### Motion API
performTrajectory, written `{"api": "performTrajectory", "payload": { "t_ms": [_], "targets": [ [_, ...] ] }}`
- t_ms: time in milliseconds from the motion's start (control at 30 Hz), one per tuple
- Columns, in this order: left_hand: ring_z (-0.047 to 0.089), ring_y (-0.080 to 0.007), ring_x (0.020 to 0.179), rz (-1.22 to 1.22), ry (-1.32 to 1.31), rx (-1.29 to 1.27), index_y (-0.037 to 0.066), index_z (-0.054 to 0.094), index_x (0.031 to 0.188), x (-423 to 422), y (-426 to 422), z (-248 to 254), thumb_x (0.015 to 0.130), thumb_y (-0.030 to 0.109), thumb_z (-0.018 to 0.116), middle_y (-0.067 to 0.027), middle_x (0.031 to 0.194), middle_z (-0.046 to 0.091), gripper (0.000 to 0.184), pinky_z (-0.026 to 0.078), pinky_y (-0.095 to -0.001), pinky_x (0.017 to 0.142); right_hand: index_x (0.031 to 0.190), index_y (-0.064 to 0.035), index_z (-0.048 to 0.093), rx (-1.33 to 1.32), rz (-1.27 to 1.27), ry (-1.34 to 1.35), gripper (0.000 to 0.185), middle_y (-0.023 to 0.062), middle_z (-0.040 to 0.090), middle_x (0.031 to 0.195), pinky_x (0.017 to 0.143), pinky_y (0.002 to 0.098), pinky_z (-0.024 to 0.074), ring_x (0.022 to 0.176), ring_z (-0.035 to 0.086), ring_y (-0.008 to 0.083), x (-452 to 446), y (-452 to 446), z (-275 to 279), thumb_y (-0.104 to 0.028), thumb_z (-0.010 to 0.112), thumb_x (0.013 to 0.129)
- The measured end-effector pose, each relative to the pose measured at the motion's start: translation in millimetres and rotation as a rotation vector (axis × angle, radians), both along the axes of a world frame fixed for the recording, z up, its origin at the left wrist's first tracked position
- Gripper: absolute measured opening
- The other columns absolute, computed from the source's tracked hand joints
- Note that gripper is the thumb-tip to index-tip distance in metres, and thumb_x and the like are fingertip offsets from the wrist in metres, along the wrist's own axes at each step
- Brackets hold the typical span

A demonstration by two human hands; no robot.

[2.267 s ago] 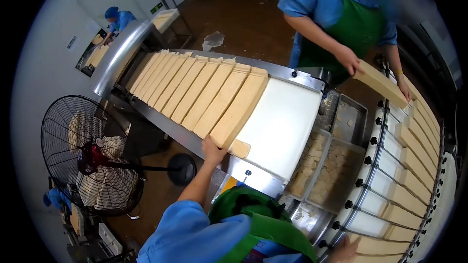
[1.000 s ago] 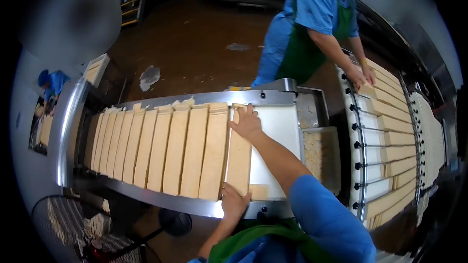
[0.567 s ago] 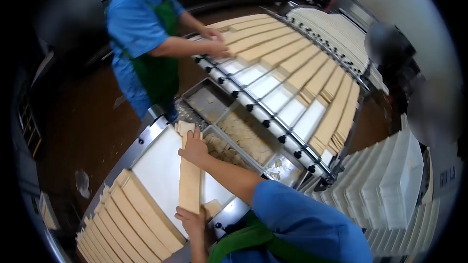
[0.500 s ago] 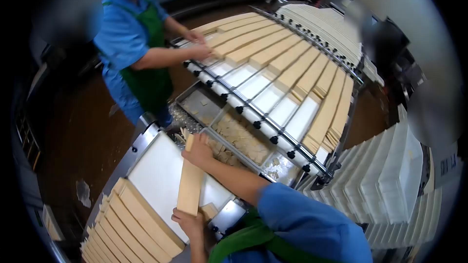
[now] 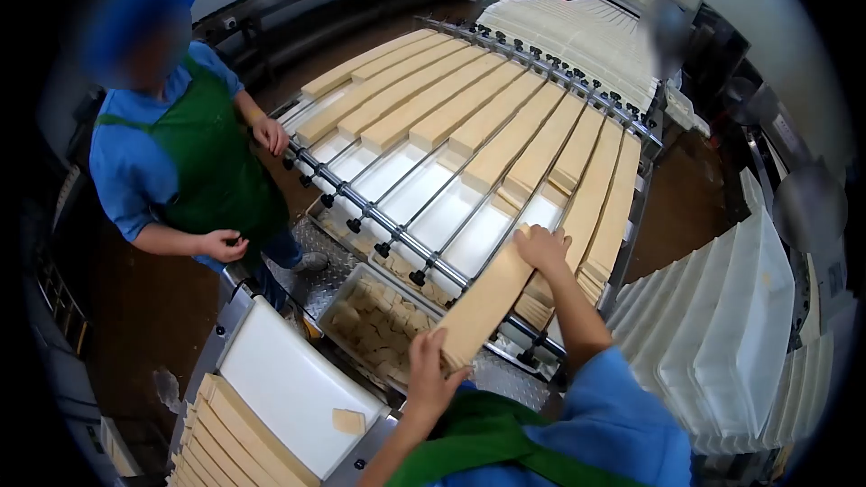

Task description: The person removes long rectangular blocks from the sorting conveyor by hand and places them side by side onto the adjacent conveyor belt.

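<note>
A long stack of thin pale sheets (image 5: pixel 492 302) slants across the front roller bar of the large conveyor, between my two hands. My left hand (image 5: pixel 433 374) grips its near end, fingers wrapped round the side. At the far end, my right hand (image 5: pixel 544 248) is closed over the top. Further rows of the same pale sheets (image 5: pixel 433 95) lie in lanes on the white conveyor belt (image 5: pixel 442 216). Beside my right wrist, several loose sheets (image 5: pixel 534 314) stand in a lane near the bar.
A co-worker (image 5: pixel 180 153) in a green apron stands at the left. A grey bin (image 5: pixel 336 329) of broken pieces sits below the conveyor. On the nearer white belt (image 5: pixel 280 370) are a loose piece (image 5: pixel 348 421) and packed rows (image 5: pixel 234 433). White stacked trays (image 5: pixel 713 316) stand right.
Both my hands have moved from the nearer belt to the large conveyor's front bar, a stack held in both frames. The co-worker's hands have come away from the far-left rows.
</note>
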State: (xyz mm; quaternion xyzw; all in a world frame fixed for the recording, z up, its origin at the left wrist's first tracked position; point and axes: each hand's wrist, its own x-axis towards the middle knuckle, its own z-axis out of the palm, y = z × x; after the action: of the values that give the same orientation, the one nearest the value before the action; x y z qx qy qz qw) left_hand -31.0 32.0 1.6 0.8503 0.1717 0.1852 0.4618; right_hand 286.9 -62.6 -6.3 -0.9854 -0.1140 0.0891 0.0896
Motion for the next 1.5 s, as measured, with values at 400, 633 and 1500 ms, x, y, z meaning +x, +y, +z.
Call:
{"api": "performTrajectory", "payload": {
  "t_ms": [400,633,1500],
  "targets": [
    [0.042,-0.0460,0.120,-0.050,0.119,-0.086,0.009,0.039,0.136,93,-29,-11,0.082,0.006,0.060,-0.0281,0.137,0.027,0.058,0.041,-0.0417,0.098,0.125,0.0062,0.052,-0.037,0.078,0.112,0.066,0.0237,0.051,0.131,0.107,0.0501,0.0202,0.129,0.038,0.0394,133,-14,-25,-0.046,0.031,0.090],
    [0.044,-0.0416,0.120,-0.050,0.156,-0.070,0.011,0.039,0.135,131,-33,-31,0.082,0.006,0.057,-0.0231,0.139,0.024,0.057,0.041,-0.0409,0.098,0.127,0.0046,0.050,-0.050,0.090,-0.016,0.059,0.0211,0.040,0.140,0.105,0.0508,0.0253,0.126,0.041,0.0373,154,-19,-22,-0.038,0.039,0.087],
    [0.041,-0.0358,0.117,0.873,-0.123,-0.106,0.004,0.036,0.134,-29,-12,-51,0.077,-0.002,0.055,-0.0206,0.129,0.036,0.060,0.036,-0.0393,0.101,0.123,-0.0001,0.050,1.358,2.320,0.231,0.045,0.0158,0.052,0.125,0.106,0.0393,0.0312,0.122,0.046,0.0278,-235,169,329,-0.030,0.052,0.089]
  ]
}}
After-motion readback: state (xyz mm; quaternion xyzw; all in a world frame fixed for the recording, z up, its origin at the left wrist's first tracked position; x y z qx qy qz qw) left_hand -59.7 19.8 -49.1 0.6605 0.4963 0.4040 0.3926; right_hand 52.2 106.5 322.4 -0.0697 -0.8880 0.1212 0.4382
